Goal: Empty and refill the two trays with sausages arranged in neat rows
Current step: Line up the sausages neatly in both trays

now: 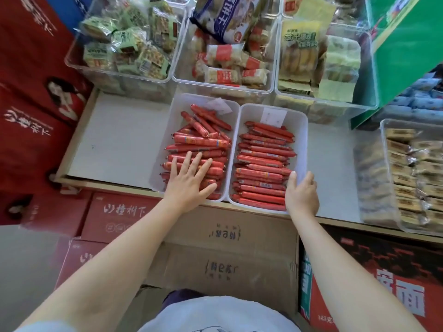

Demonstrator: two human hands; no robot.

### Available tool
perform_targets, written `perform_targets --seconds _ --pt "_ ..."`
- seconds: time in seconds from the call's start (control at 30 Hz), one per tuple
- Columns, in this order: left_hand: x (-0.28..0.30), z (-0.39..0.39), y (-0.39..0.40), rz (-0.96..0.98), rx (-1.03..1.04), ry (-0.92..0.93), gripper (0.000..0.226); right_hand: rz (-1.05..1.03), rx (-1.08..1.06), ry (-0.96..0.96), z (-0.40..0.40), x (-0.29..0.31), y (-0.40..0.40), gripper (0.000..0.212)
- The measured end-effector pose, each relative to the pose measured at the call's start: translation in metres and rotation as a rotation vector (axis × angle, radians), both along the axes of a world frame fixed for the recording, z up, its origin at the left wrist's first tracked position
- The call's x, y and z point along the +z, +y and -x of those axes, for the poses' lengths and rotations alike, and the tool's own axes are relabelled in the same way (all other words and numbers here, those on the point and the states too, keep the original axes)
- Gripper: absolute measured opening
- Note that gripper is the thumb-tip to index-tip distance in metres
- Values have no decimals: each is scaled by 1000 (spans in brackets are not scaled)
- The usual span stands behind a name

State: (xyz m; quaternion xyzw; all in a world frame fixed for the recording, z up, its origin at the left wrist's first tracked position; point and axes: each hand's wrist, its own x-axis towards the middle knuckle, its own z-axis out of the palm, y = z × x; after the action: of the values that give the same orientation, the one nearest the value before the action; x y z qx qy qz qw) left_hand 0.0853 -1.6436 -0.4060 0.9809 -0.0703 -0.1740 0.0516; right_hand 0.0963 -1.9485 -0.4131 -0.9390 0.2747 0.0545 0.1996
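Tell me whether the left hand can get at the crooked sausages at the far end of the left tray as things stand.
Probably yes. The left hand lies flat on the near rows of the left tray, and the crooked sausages lie uncovered just beyond its fingertips, with nothing above them.

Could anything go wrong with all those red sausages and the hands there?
Maybe two things. The right hand grips the corner of the right white plastic tray, which sits at the shelf's front edge, so a tug might tip it onto the brown cardboard boxes below. In the left white plastic tray, the left hand lies flat on the rows, but the red sausages at the back lie crooked and could mess up the neat rows.
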Motion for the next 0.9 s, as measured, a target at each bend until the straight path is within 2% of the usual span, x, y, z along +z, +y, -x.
perform_targets --seconds 0.1,0.43,0.53,0.7,0.8,0.9 --pt "-5 17 -8 55 47 20 70 8 -8 -11 0 -2 -1 52" --pt "-5 -2 -13 15 77 96 68 10 19 -15 2 0 1 51" --pt "0 8 -17 49 106 87 61 -2 38 -9 5 1 0 50" --pt "9 32 3 167 28 135 58 -115 -11 54 3 16 0 58" --pt "12 42 22 137 80 51 61 23 10 -86 3 30 13 55" --pt "9 48 42 102 118 26 64 65 259 -359 10 43 51 33"
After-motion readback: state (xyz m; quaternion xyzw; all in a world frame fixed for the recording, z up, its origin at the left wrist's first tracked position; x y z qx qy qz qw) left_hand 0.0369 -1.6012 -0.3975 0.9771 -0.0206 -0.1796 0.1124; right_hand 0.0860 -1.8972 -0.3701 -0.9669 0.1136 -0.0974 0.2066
